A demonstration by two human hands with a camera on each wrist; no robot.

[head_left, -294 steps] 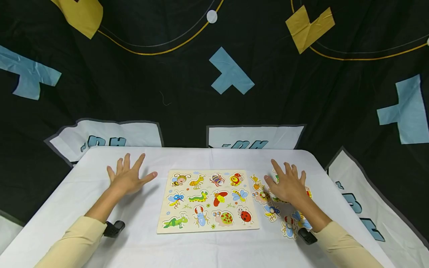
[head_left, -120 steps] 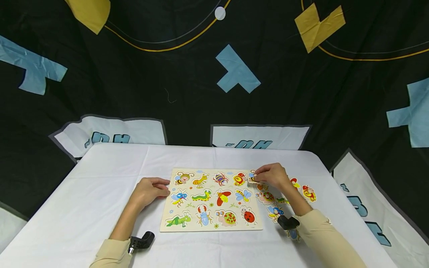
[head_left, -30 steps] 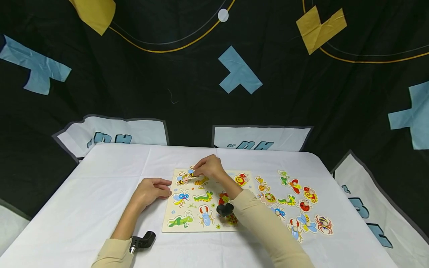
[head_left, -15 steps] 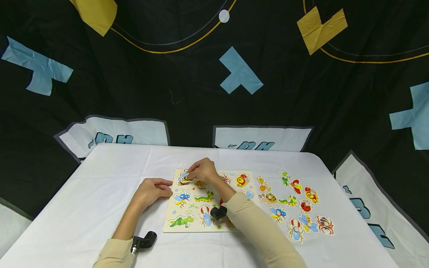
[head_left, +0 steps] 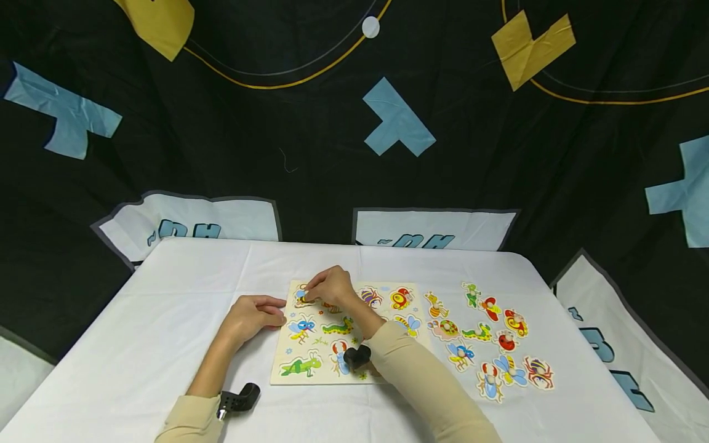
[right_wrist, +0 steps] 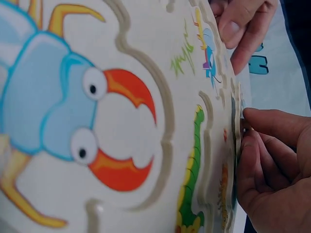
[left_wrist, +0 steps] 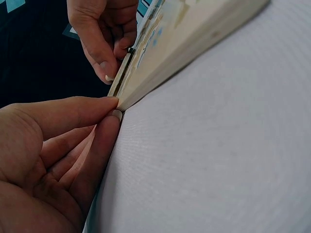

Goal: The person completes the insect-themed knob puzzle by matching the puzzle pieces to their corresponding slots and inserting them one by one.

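Note:
A pale wooden insect puzzle board [head_left: 280,372] lies on the table, with printed recesses. In the head view my right hand [head_left: 335,285] holds a bee piece [head_left: 301,297] over the bee recess at the board's upper left corner. Thumb and finger pinch it, as the right wrist view also shows at the board's far edge. In the left wrist view the bee piece's pale rim [left_wrist: 115,86] sits right at the board's surface. My left hand [head_left: 247,320] rests on the table, its extended fingertips against the board's left edge. The right forearm covers the board's lower right.
Loose insect pieces lie right of the board, among them a snail [head_left: 445,330], a caterpillar [head_left: 477,332], a stag beetle [head_left: 490,383] and a spider [head_left: 538,373]. White cloth [head_left: 188,295] covers the table. A black curtain [head_left: 232,147] hangs behind it.
From the scattered pieces at right, the right hand has carried the bee piece left across the board, then lowered it over its recess. The left hand has come in to the board's left edge.

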